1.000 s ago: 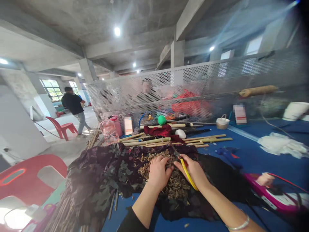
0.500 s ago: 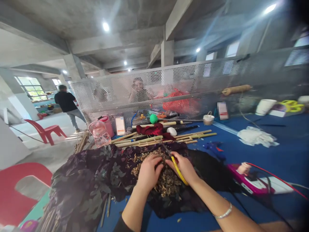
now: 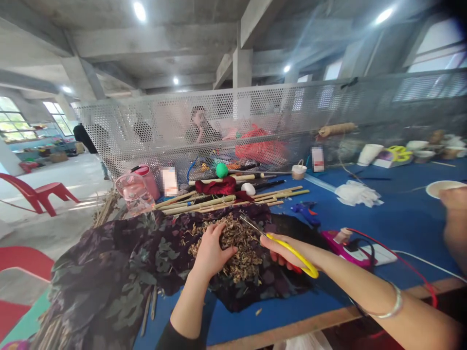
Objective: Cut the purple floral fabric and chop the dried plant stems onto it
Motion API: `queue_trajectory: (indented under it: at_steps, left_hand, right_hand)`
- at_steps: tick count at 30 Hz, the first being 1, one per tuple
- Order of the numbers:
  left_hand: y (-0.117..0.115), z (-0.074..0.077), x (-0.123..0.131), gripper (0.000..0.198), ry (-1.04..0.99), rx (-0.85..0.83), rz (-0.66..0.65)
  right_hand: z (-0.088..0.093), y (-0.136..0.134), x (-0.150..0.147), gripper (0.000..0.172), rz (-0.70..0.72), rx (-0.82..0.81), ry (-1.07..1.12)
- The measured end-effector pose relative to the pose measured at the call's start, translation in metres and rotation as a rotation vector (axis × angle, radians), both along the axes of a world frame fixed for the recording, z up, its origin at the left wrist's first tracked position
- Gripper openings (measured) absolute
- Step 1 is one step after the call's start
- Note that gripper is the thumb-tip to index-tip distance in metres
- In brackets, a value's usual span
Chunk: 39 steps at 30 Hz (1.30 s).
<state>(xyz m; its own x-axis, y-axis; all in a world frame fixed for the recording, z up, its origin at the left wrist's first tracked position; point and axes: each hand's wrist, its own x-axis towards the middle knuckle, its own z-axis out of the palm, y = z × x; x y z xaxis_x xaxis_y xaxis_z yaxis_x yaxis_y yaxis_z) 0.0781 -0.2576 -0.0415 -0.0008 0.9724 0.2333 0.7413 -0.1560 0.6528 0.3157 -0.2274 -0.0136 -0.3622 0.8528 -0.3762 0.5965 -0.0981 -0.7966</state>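
Observation:
A heap of dry brown plant pieces (image 3: 241,265) lies on a dark floral cloth (image 3: 127,272) on the blue table. My left hand (image 3: 212,250) rests on the left side of the heap, fingers apart, with nothing visibly held. My right hand (image 3: 280,248) is right of the heap, wrapped round scissors with yellow handles (image 3: 294,253). Their metal blades point up and left over the heap. Something red shows under my right hand, too hidden to make out.
Thin sticks (image 3: 204,204), a red cloth (image 3: 219,186) and a green ball (image 3: 222,170) lie behind the heap. A glue gun (image 3: 306,212) and pink power strip (image 3: 337,248) are to the right. Another person's hand (image 3: 456,209) is near a white bowl (image 3: 443,188). Red chairs (image 3: 40,192) stand left.
The view has turned right. My right hand has moved away from the heap with the scissors. My left hand's fingers have spread, and another person's hand has come in at the right.

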Motion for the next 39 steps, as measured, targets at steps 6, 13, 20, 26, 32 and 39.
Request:
queue_trajectory:
  at_steps: [6, 13, 20, 26, 32, 39]
  left_hand:
    - [0.003, 0.012, 0.037, 0.082, 0.039, 0.049, 0.241]
    - [0.025, 0.016, 0.056, 0.032, 0.243, -0.010, 0.137]
    - [0.032, -0.002, -0.003, 0.023, 0.019, 0.111, -0.033]
    - [0.013, 0.007, 0.001, 0.052, 0.060, 0.159, 0.105]
    - [-0.004, 0.026, 0.021, 0.078, 0.218, -0.207, 0.450]
    - [0.011, 0.023, 0.037, 0.055, 0.262, -0.285, 0.384]
  right_hand:
    - [-0.002, 0.001, -0.005, 0.060, -0.090, 0.019, 0.040]
    - [-0.001, 0.000, -0.009, 0.063, -0.083, 0.067, 0.067]
    - [-0.001, -0.009, 0.000, 0.062, -0.052, 0.116, -0.007]
    - [0.000, -0.011, -0.005, 0.060, 0.012, 0.284, -0.030]
    - [0.005, -0.018, -0.002, 0.060, 0.064, 0.288, -0.100]
    - [0.009, -0.019, -0.004, 0.061, 0.126, 0.204, -0.055]
